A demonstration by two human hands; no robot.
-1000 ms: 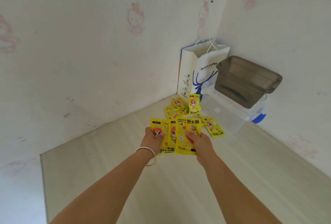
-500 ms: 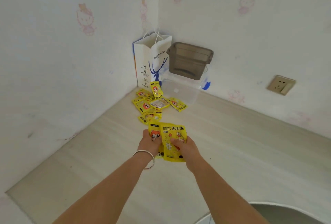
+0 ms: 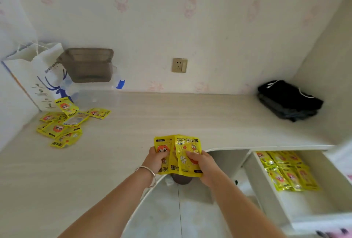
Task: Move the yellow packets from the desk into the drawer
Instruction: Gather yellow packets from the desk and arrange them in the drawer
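Both hands hold a fanned bunch of yellow packets (image 3: 178, 150) over the desk's front edge. My left hand (image 3: 155, 161), with a silver bangle on the wrist, grips the bunch's left side. My right hand (image 3: 202, 162) grips its right side. A heap of several more yellow packets (image 3: 64, 123) lies on the desk (image 3: 171, 115) at the far left corner. At the lower right the white drawer (image 3: 266, 186) stands open, with several yellow packets (image 3: 287, 170) lying in rows at its back.
A white paper bag (image 3: 36, 74) stands in the left corner, beside a clear plastic box (image 3: 95, 94) with a grey tub (image 3: 89, 64) on top. Folded black clothing (image 3: 287, 100) lies at the desk's far right. A wall socket (image 3: 179, 65) sits above the desk.
The view has swung right and both hands have carried the bunch of packets away from the corner heap to the desk's front edge; the open drawer has come into view.
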